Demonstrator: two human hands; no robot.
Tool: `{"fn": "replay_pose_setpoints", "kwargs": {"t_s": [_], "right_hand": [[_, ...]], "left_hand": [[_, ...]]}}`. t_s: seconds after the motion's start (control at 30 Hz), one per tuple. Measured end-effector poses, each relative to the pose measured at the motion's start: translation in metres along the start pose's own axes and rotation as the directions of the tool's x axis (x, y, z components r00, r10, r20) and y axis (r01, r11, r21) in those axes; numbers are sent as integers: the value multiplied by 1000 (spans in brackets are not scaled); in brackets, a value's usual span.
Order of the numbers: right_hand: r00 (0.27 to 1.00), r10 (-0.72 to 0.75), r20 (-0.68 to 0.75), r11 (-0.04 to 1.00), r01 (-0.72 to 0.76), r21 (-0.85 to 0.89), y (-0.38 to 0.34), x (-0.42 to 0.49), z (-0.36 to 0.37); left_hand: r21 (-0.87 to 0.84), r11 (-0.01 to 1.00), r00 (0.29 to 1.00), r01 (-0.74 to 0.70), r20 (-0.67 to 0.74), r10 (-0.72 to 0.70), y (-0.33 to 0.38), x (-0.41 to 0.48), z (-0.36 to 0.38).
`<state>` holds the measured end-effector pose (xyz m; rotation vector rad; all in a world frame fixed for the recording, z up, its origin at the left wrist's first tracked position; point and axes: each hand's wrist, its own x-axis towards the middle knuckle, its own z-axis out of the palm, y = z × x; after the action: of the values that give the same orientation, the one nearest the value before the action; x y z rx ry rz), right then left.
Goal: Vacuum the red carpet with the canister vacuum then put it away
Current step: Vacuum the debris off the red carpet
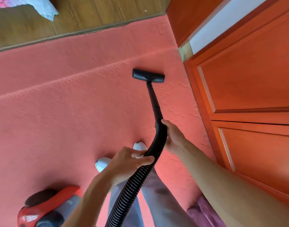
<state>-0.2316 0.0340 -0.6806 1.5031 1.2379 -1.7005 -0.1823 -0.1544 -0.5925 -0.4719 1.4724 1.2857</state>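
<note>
The red carpet (58, 112) covers most of the floor. It has a long fold running across it and small wrinkles on the right. At the far side the carpet ends and a brown wooden floor (91, 12) begins. A light blue cloth (45, 9) lies on the wood, far left. The black vacuum head (148, 75) sits flat on the carpet. Two feet in white socks (102, 163) stand on it, nearer. The red canister vacuum (49, 208) sits on the carpet, near left.

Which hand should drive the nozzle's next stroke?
Likely right. The right hand holds the hose where it joins the wand, straight behind the nozzle; the left hand holds flexible hose farther back.
</note>
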Motion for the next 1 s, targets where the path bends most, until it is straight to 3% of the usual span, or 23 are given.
{"fn": "replay_pose_setpoints", "kwargs": {"t_s": [0.17, 0.33, 0.5, 0.67, 0.77, 1.0], "right_hand": [[984, -48, -170, 976, 82, 201, 17, -47, 6], [986, 32, -163, 924, 33, 380, 37, -61, -28], [968, 63, -242, 938, 25, 346, 49, -32, -69], [968, 25, -248, 947, 57, 317, 21, 2, -89], [952, 18, -307, 937, 91, 338, 8, 2, -90], [956, 123, -267, 849, 38, 527, 63, -24, -101]], "left_hand": [[93, 995, 999, 32, 37, -36, 1, -40, 0], [184, 982, 992, 34, 112, -55, 17, -51, 9], [263, 961, 986, 85, 119, -120, 13, -23, 46], [244, 969, 997, 40, -72, -23, 10, 1, 93], [182, 982, 995, 39, -94, -22, 14, 6, 100], [281, 955, 983, 96, 127, -136, 22, -19, 52]]}}
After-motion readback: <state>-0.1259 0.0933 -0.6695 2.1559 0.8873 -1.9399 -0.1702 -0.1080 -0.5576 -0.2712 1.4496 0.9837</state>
